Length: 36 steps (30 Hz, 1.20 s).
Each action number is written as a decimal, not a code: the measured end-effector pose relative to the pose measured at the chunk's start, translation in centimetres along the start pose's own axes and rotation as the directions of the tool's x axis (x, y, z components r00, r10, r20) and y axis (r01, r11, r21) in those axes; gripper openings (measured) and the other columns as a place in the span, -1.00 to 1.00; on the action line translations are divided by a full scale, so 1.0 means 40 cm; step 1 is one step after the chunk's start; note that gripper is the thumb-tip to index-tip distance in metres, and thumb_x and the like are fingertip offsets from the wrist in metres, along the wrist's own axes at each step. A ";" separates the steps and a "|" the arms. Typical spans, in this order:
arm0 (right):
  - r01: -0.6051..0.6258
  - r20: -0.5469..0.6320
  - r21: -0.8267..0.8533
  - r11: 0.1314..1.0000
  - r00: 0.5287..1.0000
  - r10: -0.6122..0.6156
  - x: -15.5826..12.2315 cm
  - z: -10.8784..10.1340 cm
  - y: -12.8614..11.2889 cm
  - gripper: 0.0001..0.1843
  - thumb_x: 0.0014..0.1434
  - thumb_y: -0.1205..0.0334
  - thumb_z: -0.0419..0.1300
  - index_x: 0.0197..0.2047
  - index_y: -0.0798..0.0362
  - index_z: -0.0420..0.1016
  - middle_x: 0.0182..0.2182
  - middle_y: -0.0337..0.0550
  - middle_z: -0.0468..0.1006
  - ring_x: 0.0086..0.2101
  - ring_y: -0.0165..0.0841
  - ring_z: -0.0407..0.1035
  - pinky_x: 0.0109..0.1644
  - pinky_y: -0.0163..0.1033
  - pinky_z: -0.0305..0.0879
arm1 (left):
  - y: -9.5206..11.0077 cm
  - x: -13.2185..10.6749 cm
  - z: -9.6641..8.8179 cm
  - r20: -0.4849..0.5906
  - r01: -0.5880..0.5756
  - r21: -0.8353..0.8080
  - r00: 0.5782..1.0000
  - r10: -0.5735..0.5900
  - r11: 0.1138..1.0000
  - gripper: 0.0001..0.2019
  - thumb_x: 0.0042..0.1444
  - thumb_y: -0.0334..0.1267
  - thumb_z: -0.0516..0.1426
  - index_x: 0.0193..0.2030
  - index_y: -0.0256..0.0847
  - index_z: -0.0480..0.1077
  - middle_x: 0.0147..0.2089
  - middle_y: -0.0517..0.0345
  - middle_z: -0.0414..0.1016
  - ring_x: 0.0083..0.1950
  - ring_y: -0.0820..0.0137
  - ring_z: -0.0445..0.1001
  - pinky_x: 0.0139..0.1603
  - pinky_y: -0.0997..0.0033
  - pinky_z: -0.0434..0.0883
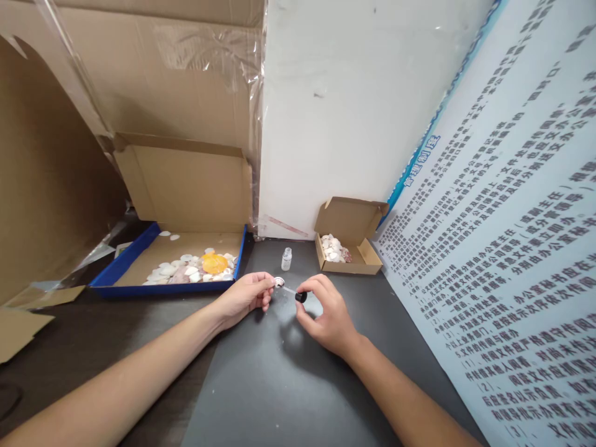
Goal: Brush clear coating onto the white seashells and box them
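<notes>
My left hand (251, 290) pinches a small seashell (279, 282) between thumb and forefinger, above the dark table. Opposite it, my right hand (326, 311) grips the black cap of a brush applicator (301, 297). The applicator's thin pale stem (288, 290) points left, and its tip reaches the shell or very near it; whether they touch I cannot tell. Just behind both hands, a small clear glass bottle (286, 259) stands upright with its mouth uncovered.
At left sits an open blue-edged cardboard box (135, 264) holding many pale shells and a large orange shell (215, 263). A smaller open carton (358, 268) with shells stands at back right. Cardboard and a white board (344, 124) rise behind; a printed sheet (503, 248) leans on the right.
</notes>
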State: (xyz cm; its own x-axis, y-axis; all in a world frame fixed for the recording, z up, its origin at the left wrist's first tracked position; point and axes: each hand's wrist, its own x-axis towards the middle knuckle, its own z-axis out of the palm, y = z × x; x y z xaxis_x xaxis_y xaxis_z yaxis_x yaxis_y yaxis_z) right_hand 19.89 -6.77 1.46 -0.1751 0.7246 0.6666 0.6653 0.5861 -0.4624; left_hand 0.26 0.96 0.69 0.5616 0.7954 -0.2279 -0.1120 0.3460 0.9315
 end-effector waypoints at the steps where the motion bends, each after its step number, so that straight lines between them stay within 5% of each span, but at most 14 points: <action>1: -0.023 0.001 -0.016 1.000 1.000 0.023 -0.001 0.001 0.001 -0.81 0.08 0.41 0.15 -0.22 -0.01 0.36 -0.32 -0.15 0.44 -0.28 -0.28 0.36 -0.17 -0.17 0.34 | 0.000 0.000 0.000 0.001 0.000 -0.003 1.000 0.000 1.000 -0.72 0.02 -0.12 0.29 -0.40 -0.27 0.35 -0.54 0.28 0.32 -0.58 0.58 0.25 -0.50 0.53 0.30; 17: -0.087 -0.008 0.035 0.996 0.996 0.087 -0.005 0.007 0.005 -0.79 0.06 0.43 0.16 -0.21 0.00 0.36 -0.33 -0.18 0.43 -0.30 -0.31 0.34 -0.20 -0.22 0.31 | -0.003 0.000 0.001 0.017 -0.005 0.011 1.000 0.004 1.000 -0.71 -0.02 -0.10 0.31 -0.39 -0.24 0.34 -0.57 0.23 0.39 -0.55 0.54 0.33 -0.50 0.56 0.31; 36: -0.105 -0.008 0.034 0.994 0.994 0.105 -0.008 0.010 0.002 -0.81 0.06 0.42 0.17 -0.23 0.03 0.38 -0.35 -0.20 0.41 -0.31 -0.34 0.31 -0.21 -0.26 0.25 | -0.003 -0.001 0.001 0.049 -0.017 0.065 0.999 0.013 0.998 -0.65 -0.05 -0.11 0.34 -0.33 -0.23 0.27 -0.55 0.36 0.25 -0.54 0.59 0.20 -0.50 0.55 0.23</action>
State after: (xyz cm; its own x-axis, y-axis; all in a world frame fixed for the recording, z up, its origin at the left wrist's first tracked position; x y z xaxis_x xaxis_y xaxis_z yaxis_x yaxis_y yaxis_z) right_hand 19.72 -6.83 0.98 -0.0984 0.7796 0.6185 0.6553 0.5185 -0.5492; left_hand 0.29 0.87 0.60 0.5997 0.7746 -0.2011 -0.0675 0.2994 0.9517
